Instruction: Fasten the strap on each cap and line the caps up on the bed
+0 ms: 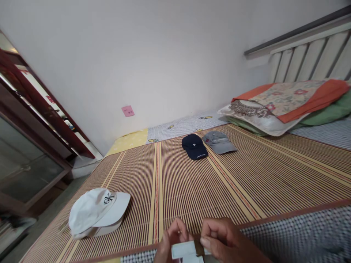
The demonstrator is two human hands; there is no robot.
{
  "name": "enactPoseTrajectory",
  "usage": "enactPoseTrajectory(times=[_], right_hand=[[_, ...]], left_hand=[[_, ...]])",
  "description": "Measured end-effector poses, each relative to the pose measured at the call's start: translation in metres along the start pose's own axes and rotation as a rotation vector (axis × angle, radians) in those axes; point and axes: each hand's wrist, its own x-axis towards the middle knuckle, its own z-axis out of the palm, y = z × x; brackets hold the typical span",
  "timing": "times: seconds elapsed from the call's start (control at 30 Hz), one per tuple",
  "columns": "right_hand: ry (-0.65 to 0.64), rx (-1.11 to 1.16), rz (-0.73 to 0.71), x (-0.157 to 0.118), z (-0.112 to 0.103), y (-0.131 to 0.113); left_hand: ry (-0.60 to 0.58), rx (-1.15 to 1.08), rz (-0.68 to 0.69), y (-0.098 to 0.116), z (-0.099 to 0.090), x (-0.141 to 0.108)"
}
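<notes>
At the bottom edge, my left hand [177, 231] curls around a pale flat piece [184, 250], its fingers and thumb close about it. My right hand [225, 239] is closed in a pinch at that piece's right end, by a narrow brown part [199, 248]. The lower part of the piece runs out of the picture, so its kind is unclear. Off to the left, a white cap [91, 212] with dark letters lies on the striped mat [139, 179]. Farther back, a navy cap [193, 146] and a grey cap [219, 141] lie side by side, brims toward me.
The mat covers a bed with a checked sheet [309, 233]. Stacked pillows [296, 98] sit at the back right, below a radiator [315, 54]. A pink note [127, 111] is on the white wall [175, 65]. Glass-fronted furniture [27, 160] stands beyond the bed's left edge.
</notes>
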Motion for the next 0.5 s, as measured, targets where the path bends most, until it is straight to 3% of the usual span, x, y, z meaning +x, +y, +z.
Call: enactPoseTrajectory(times=[0.1,0.33,0.5], right_hand=[[0.014,0.024,0.002,0.0,0.002,0.0],[0.019,0.04,0.04,-0.001,0.004,0.002],[0.065,0.022,0.012,0.001,0.002,-0.001]], left_hand=[[-0.116,0.098,0.026,0.003,-0.002,0.001],[0.043,0.309,-0.073,0.019,0.006,-0.009],[0.102,0.355,-0.074,0.016,0.009,-0.008]])
